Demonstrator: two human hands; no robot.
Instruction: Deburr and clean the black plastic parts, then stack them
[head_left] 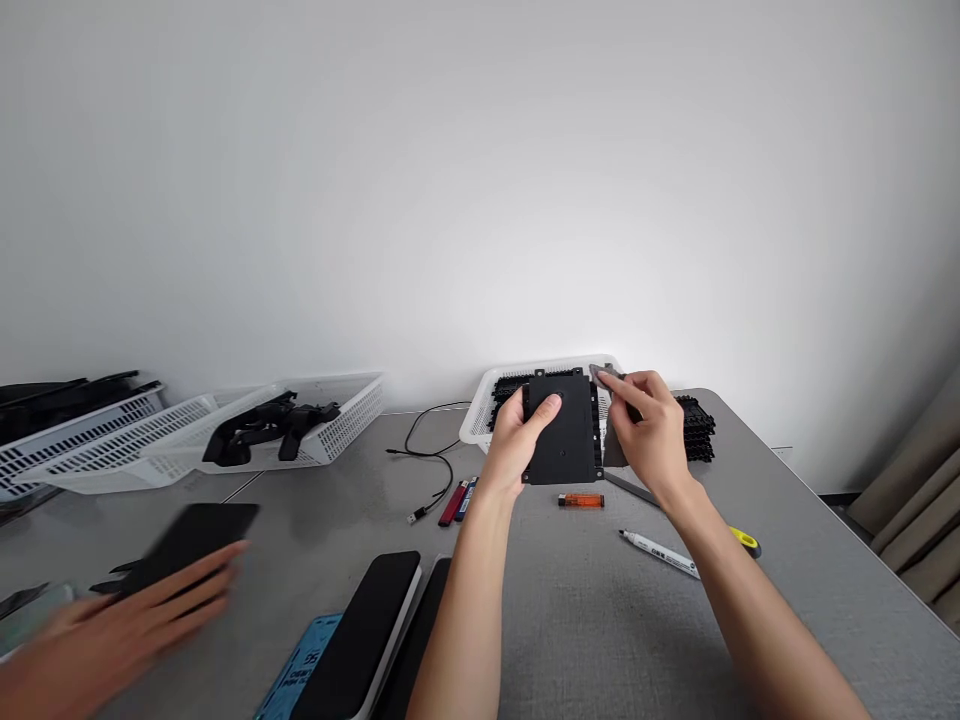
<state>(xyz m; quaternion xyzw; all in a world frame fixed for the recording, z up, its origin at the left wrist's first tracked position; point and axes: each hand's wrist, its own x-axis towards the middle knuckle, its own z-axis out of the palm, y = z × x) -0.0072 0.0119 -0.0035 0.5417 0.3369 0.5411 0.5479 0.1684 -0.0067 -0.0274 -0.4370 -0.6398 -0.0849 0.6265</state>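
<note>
My left hand (519, 435) is closed on a flat black plastic plate (568, 435), thumb on its face and fingers behind it. The plate is held upright above the table, with small tabs at its corners. My right hand (651, 425) is closed beside the plate's right edge, pinching a thin dark grey piece (602, 378) between thumb and fingers. Its kind is unclear and my fingers hide part of it. Behind the plate, a white basket (480, 425) holds black slotted parts. More black parts (696, 430) are stacked right of my right hand.
An orange lighter (581, 500), a marker (660, 553) and a yellow-handled tool (745, 542) lie nearby. Left are two lighters (452, 503), a USB cable (441, 458), phone-like slabs (360, 640) and white baskets (352, 410). Another person's blurred hand (161, 620) is near a black slab (199, 540).
</note>
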